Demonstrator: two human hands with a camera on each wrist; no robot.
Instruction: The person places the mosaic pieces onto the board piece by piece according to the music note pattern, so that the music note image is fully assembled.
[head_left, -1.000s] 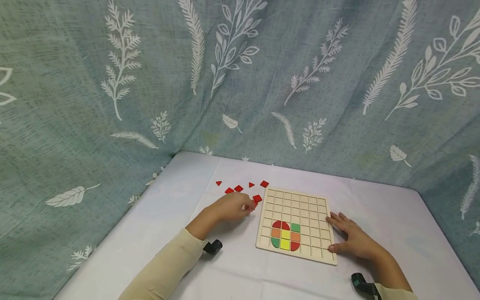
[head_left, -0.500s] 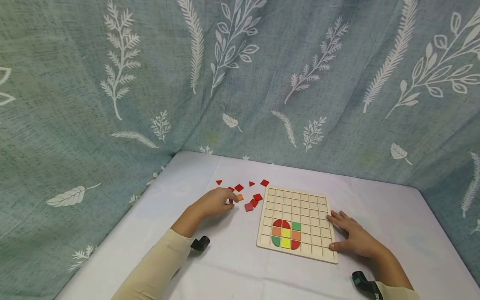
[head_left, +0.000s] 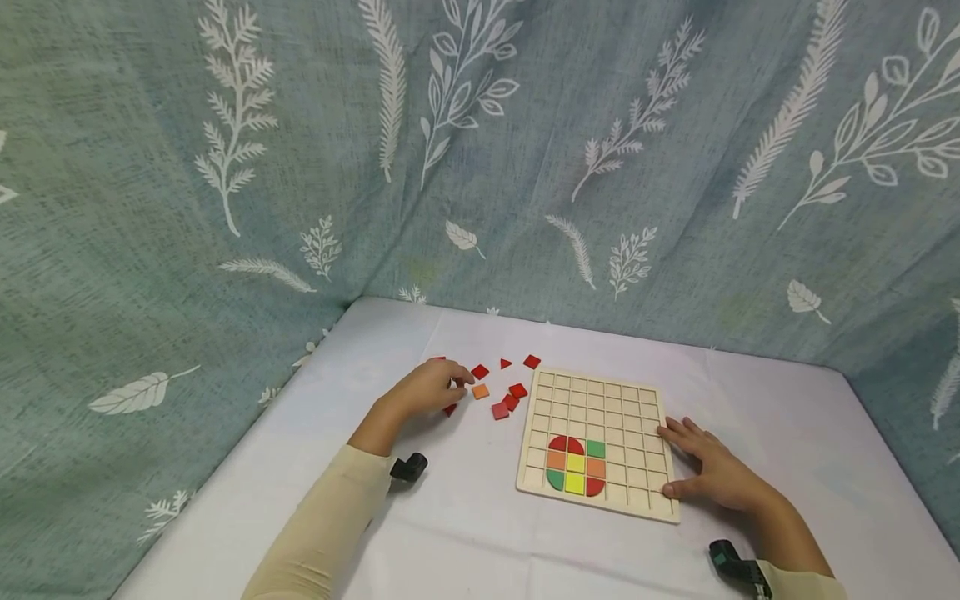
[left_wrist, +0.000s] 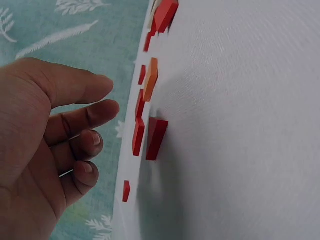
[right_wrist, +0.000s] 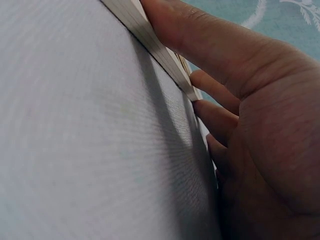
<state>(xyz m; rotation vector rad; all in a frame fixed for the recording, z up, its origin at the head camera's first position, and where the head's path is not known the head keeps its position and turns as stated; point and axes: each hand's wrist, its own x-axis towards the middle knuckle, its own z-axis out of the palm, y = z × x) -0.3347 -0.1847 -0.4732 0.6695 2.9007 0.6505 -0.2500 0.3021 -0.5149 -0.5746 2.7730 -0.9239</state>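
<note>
Loosely bent and holding nothing, my left hand (head_left: 429, 388) hovers over the scattered tiles at the left of the board. In the left wrist view its thumb and forefinger (left_wrist: 103, 107) stand a little apart. A dark red tile (left_wrist: 158, 140) lies below the hand, partly covered by it in the head view. An orange square tile (head_left: 481, 391) lies just right of the fingertips. The wooden grid board (head_left: 626, 400) bears red, green, orange and yellow tiles at its lower left. My right hand (head_left: 708, 468) rests against the board's right edge, thumb and fingers extended.
Several red tiles lie between my left hand and the board, among them a pinkish-red square (head_left: 500, 410) and a small triangle (head_left: 506, 363). One red square (head_left: 532, 362) sits by the board's top left corner. A patterned curtain (head_left: 480, 167) stands behind the white table (head_left: 465, 508).
My left hand has let go of a pinkish-red square beside the other red tiles and moved left. The orange tile has come into view. My right hand stays at the board's edge.
</note>
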